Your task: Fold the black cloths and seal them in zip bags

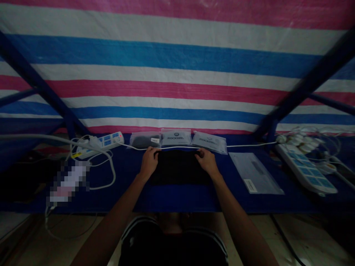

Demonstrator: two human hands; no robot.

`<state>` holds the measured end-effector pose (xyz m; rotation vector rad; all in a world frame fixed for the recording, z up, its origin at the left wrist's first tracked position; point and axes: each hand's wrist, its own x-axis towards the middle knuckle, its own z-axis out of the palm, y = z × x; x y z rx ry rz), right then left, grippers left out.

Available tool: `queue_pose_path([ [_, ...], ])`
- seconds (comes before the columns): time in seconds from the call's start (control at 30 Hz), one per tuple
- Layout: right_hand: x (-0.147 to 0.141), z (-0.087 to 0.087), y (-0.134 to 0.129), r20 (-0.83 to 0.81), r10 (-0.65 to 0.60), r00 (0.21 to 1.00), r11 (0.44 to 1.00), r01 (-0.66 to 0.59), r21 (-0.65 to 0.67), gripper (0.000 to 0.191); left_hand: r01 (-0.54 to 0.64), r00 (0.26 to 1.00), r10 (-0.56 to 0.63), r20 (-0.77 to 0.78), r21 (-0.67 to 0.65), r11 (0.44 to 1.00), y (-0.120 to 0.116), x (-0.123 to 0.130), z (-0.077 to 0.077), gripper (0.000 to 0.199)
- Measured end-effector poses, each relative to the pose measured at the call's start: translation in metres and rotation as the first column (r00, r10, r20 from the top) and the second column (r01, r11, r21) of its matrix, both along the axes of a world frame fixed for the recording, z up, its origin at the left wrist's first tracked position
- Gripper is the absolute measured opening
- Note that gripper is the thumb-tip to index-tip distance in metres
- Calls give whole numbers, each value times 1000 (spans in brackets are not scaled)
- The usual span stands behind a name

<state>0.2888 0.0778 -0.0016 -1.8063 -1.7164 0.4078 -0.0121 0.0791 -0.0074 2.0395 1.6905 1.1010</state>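
Note:
A flat black piece of fabric (179,168) lies on the blue tabletop in front of me, roughly rectangular. My left hand (149,160) pinches its far left corner between thumb and fingers. At the far right corner, my right hand (206,160) grips the fabric the same way. Just beyond the fabric lie three clear plastic bags: one with a dark item and a white label (145,140), a middle one with printed lettering (176,137) and a right one with similar print (209,142). To the right of my right hand is a flat translucent bag (255,171) with a white label.
A power strip (109,140) with cables stands at the back left; another power strip (306,170) with plugs lies at the right. A white cable (244,146) crosses the back of the blue table (177,199). A pixelated object (68,183) lies left. Striped sheeting (177,88) hangs behind.

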Motion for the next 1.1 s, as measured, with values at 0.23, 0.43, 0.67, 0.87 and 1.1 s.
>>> queue_pose_path([
  [0.23,-5,30,-4,-248,156,956,979,-116,167,16,53,982,-69,178,93,994,0,-3,40,31],
  [0.43,6,47,-83,-467,337,818,941,-288,176,11,303,873,-287,394,23,953,-76,-15,59,19],
  [0.67,17,45,-163,-360,438,824,823,-529,-209,13,618,786,-500,363,-480,623,-147,-35,59,22],
  [0.87,12,65,-160,-303,477,825,800,-550,-240,20,672,723,-575,382,-583,457,-134,-27,82,31],
  [1.1,-19,68,-121,-211,398,893,904,-421,-76,20,432,899,-385,210,-269,861,-96,9,66,23],
])
